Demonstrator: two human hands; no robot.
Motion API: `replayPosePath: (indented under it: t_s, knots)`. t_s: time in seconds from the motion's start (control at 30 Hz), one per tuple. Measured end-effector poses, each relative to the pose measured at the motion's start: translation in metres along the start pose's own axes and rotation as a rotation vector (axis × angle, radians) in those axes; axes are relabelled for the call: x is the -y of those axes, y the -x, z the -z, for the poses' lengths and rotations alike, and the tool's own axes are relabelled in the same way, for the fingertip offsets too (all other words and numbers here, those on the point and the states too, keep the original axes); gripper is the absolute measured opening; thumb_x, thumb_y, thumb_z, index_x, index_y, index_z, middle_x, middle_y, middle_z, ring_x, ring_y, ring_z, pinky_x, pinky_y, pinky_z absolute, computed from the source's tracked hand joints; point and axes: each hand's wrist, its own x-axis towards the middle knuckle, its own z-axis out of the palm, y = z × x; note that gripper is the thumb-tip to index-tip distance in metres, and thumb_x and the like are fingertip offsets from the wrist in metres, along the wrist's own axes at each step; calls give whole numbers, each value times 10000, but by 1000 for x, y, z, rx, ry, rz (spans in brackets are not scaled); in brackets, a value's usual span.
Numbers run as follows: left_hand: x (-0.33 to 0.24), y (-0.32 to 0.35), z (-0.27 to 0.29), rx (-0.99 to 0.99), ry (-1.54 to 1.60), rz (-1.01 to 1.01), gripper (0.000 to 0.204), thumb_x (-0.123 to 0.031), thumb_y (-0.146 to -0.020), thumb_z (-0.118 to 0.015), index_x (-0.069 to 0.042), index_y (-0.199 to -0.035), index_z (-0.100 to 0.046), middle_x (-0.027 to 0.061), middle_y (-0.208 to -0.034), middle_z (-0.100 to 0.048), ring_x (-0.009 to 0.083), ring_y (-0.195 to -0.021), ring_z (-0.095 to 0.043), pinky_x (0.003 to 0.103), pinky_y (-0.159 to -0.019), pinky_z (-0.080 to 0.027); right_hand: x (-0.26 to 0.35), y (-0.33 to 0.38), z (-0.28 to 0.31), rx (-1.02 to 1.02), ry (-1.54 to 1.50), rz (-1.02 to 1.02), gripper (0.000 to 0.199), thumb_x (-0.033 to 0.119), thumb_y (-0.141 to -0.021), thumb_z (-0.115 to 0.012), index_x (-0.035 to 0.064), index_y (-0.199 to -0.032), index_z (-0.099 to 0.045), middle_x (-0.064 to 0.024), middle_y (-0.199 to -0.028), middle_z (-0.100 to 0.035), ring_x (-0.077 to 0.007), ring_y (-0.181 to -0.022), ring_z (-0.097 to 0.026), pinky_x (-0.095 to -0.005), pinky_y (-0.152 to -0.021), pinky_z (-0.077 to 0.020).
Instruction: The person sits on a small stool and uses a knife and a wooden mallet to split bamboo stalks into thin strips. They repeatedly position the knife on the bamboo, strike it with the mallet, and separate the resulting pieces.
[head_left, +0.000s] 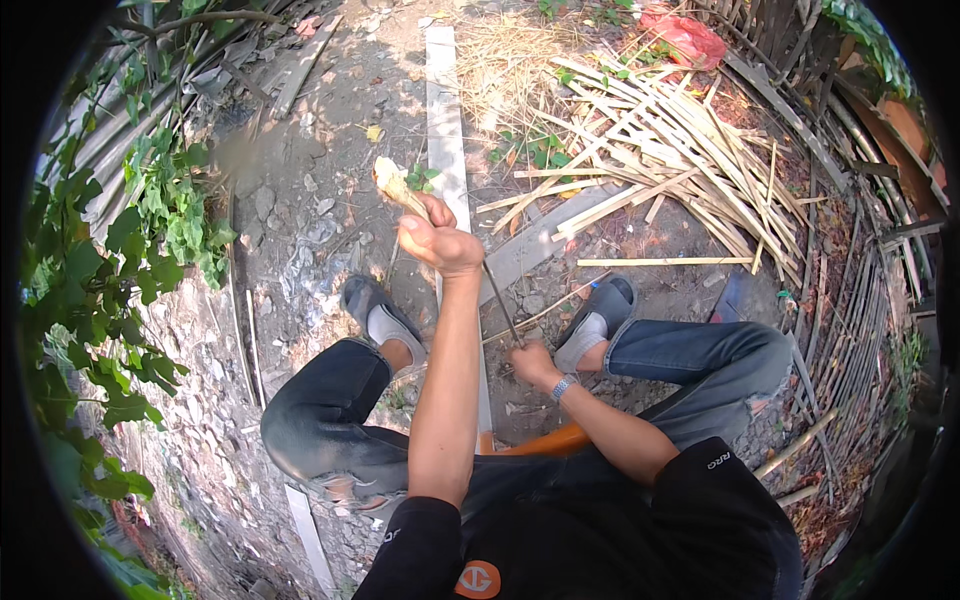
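Raised in front of me, my left hand (440, 242) is closed round a pale, rough-ended piece of wood or bamboo (392, 182) that sticks out past the thumb. My right hand (534, 364), lower and nearer my body, grips the near end of a long, thin dark tool (500, 300), seen edge-on like a knife. Its far end reaches the underside of my left hand; whether it touches is hard to tell. A thin pale strip (560, 303) lies on the ground between my right hand and right foot.
A heap of split bamboo strips (690, 150) spreads at the far right, beside dry shavings (510, 70) and a red plastic bag (685, 40). A grey plank (447, 110) runs ahead between my feet. Leafy vines (130, 270) border the left; stacked poles (850, 290) line the right.
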Motion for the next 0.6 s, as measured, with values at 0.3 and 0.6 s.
replayPosePath:
  t_s: [0.3,0.6]
  knots:
    - [1,7,1,-27,-83,-20,564,-568,-966,-389,-102,-653,-336,-33,-580,-269,79,-524,-248,269,-498,-162,141,11,35,-69,-523,547,188,48,-957,-605,44,-780,-541,23,-557,-449,-77,-467,-397,-279,-440,-319]
    - [0,6,21,-56,-33,42,557,-584,-1005,-350,-97,-739,-392,-18,-665,-336,86,-549,-269,257,-506,-192,80,13,29,134,-347,-127,163,66,-867,-634,42,-727,-554,-12,-560,-505,-105,-463,-453,-280,-440,-349]
